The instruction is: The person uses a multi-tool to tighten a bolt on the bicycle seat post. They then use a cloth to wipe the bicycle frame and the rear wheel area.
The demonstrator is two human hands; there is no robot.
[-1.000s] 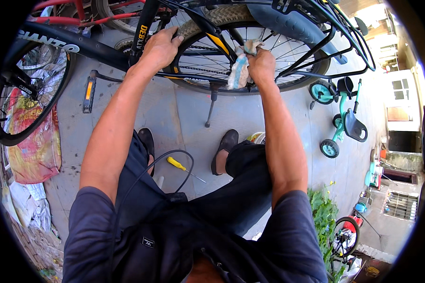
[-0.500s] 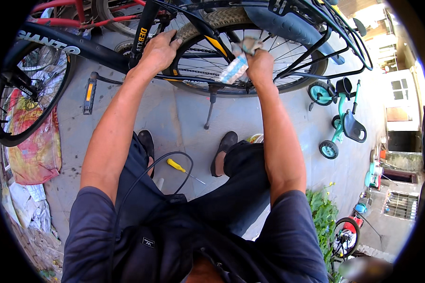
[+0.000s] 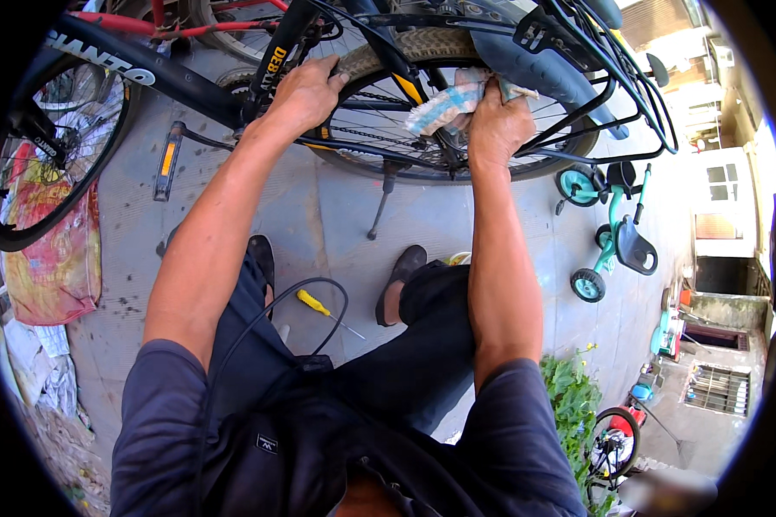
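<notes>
While the left hand (image 3: 306, 95) stays at the tyre (image 3: 431, 41), the right hand (image 3: 502, 125) has shifted a little further along the wheel, toward the rack (image 3: 642, 103). The rag (image 3: 451, 105) has changed with it: its loose end, which hung down and to the left half a second ago, now reaches out sideways to the left of the knuckles. That suggests the cloth is being worked about among the spokes rather than held on one spot.

The right hand is bunched, fingers curled in and pinching the rag, with a short fold poking out on its far right. Below the cloth and left of the wrist lies the hub area (whether the rag presses on the spokes, I cannot tell).

The left hand is only loosely bent, its fingertips at the tyre's edge; how firmly it grips does not show. To its right, and below, runs the chain (image 3: 371, 136). Nearer the body, between the two forearms, are the kickstand (image 3: 379, 202) and a yellow screwdriver (image 3: 315, 302) on the ground.
</notes>
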